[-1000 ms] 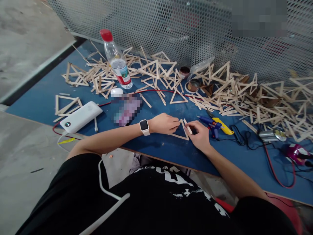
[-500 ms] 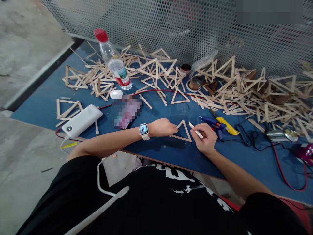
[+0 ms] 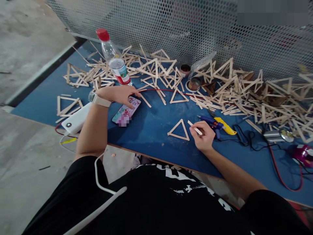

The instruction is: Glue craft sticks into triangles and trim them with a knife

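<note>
My left hand (image 3: 119, 94) is over the top end of a phone (image 3: 127, 112), its fingers apart and nothing seen in them; the thumb is at the lit screen. Between the fingers of my right hand (image 3: 203, 135) is a short wooden stick (image 3: 195, 127). Just left of that hand, a triangle of wooden sticks (image 3: 187, 132) lies flat on the blue table (image 3: 151, 147). A blue glue gun (image 3: 210, 121) and a yellow-handled tool (image 3: 227, 126) lie to the right of my right hand.
Piles of sticks and stick triangles (image 3: 156, 70) line the mesh panel (image 3: 146, 26). A bottle (image 3: 118, 68) stands behind my left hand, and a white power bank (image 3: 77, 119) lies by my left forearm. Small tins (image 3: 195, 84), cables and a silver can (image 3: 272, 136) are farther right.
My left hand has left the triangle and moved up and left to the phone, its fingers now apart. The phone screen now shows the time. My right hand still holds the stick.
</note>
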Motion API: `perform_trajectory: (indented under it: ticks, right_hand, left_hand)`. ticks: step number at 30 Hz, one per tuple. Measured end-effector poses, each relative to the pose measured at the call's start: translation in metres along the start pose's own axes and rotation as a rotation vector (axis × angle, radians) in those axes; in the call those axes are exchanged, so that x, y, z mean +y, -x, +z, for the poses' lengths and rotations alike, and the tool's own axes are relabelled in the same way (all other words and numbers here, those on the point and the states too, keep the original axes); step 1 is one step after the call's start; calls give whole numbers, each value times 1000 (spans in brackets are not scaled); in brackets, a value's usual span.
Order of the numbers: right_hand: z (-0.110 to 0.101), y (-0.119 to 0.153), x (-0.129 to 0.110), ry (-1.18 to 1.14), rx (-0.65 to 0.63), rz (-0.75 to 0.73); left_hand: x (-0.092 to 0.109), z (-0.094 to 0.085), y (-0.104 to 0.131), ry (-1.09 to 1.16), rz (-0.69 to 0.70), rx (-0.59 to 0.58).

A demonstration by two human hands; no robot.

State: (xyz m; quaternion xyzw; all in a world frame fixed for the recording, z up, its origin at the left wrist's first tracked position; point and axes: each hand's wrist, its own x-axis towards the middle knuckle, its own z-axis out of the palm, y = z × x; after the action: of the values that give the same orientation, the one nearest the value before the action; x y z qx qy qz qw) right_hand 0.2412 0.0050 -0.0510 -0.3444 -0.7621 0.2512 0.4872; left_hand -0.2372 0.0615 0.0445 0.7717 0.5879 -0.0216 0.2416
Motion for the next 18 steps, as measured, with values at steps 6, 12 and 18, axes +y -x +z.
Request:
perform_trajectory:
  ticks: [6,12,18]
  right_hand:
    - [-2,1,5,1,-22,16]
    - [-3,5,11,-16,-38,28]
    - [-1,12,27,-30,-6,49]
  left_hand:
    - [0,4,-7,14,-16,-30]
    - [-1,4,-5,-31,-35,-40]
    - [2,-4,7,-86,-131,92]
